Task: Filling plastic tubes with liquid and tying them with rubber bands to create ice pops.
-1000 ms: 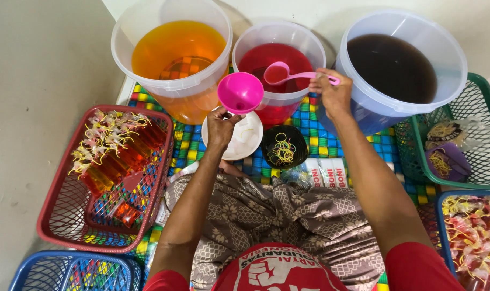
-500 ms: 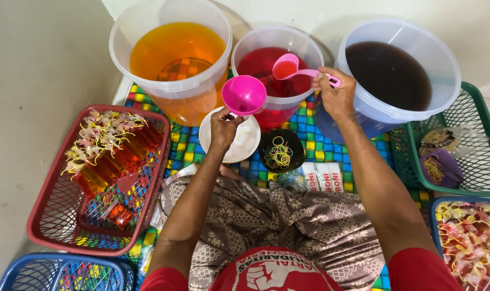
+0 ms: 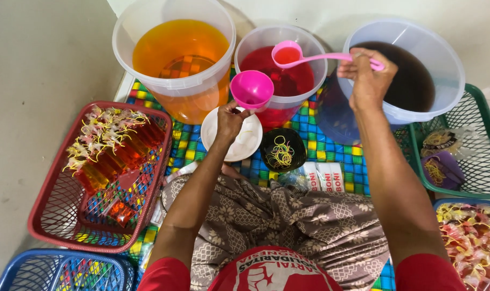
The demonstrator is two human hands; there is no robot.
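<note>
Red short sleeves, red shirt with white print, brown patterned sarong

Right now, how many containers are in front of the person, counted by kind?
Buckets of coloured liquid: 3 (orange, red, dark brown)
Mesh baskets: 4 (red, blue, green, blue at right)
Black bowl: 1
Total: 8
</note>
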